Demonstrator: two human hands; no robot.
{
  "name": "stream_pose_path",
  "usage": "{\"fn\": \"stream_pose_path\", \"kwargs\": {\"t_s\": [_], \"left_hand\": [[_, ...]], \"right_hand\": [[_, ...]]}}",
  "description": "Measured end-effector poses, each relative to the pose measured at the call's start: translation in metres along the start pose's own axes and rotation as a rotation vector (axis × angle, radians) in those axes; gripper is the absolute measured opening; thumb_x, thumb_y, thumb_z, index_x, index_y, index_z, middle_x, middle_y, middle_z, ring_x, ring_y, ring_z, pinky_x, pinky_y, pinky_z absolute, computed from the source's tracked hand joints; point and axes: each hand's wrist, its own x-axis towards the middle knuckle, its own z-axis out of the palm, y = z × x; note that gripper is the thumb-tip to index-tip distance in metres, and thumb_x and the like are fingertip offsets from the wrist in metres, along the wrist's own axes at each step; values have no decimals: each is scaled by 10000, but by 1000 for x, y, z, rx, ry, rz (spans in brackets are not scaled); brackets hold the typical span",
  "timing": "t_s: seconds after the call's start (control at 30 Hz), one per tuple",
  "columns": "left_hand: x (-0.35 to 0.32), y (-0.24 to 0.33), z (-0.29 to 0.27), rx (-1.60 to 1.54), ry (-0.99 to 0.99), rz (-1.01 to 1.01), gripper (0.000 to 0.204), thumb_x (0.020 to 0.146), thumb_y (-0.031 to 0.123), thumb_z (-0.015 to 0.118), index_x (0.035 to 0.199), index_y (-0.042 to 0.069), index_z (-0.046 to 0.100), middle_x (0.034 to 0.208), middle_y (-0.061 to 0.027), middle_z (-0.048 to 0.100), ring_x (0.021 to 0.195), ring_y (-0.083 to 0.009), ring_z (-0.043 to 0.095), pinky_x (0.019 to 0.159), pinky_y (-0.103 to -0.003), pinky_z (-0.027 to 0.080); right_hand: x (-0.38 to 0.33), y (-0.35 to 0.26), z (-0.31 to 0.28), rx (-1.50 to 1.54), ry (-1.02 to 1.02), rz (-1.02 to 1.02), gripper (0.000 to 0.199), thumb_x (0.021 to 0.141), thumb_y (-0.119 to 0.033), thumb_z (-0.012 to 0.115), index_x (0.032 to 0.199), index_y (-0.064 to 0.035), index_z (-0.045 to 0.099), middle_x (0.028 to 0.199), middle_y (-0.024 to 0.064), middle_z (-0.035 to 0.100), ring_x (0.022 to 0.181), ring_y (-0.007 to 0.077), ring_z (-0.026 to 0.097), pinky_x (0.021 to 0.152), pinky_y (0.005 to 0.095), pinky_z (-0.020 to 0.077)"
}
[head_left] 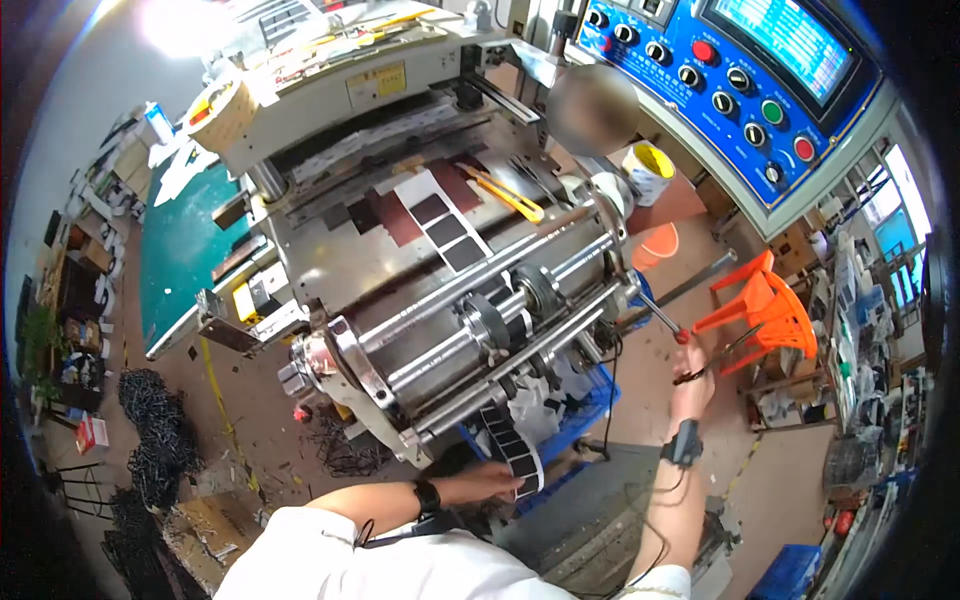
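Note:
My left hand (pixel 490 482) is closed on the edge of a white strip (pixel 521 464) that carries a row of black rectangles. The strip hangs down from the front rollers (pixel 487 385) of a metal machine. Out to the right, my right hand (pixel 692 380) has its fingers closed at the red knob of a lever (pixel 660 313) on the machine's side. On the metal bed behind the rollers lies another length of white strip (pixel 440 222) with black rectangles. A yellow utility knife (pixel 507 193) rests beside it.
A blue control panel (pixel 700 80) with knobs and a lit screen stands at the upper right. Below the rollers is a blue crate (pixel 597 408) with white scraps. An orange chair (pixel 770 315) stands at the right. Black scrap (pixel 155 420) is heaped on the left floor.

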Motion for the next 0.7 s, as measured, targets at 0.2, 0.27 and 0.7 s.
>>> {"fn": "stream_pose_path", "kwargs": {"t_s": [0.2,0.27,0.7], "left_hand": [[38,-12,49,-235,-94,160,303,995,347,586,962,46,592,874,-37,661,787,-107,645,751,-260,537],[45,-29,60,-209,-76,161,299,996,341,584,969,44,601,894,-42,664,804,-105,644,752,-257,534],[-200,-62,-203,-848,1160,691,584,1031,531,245,921,51,558,814,-75,637,658,-198,599,583,-294,494]], "right_hand": [[-150,102,-109,-175,-444,409,288,990,-238,503,967,29,607,871,137,683,769,239,677,721,355,554],[-197,112,-106,-148,-433,519,100,863,-102,668,859,-23,607,773,60,646,691,181,647,655,311,534],[-240,121,-133,-191,-550,226,264,773,-85,806,862,-31,563,757,-2,578,685,100,525,633,277,446]]}}
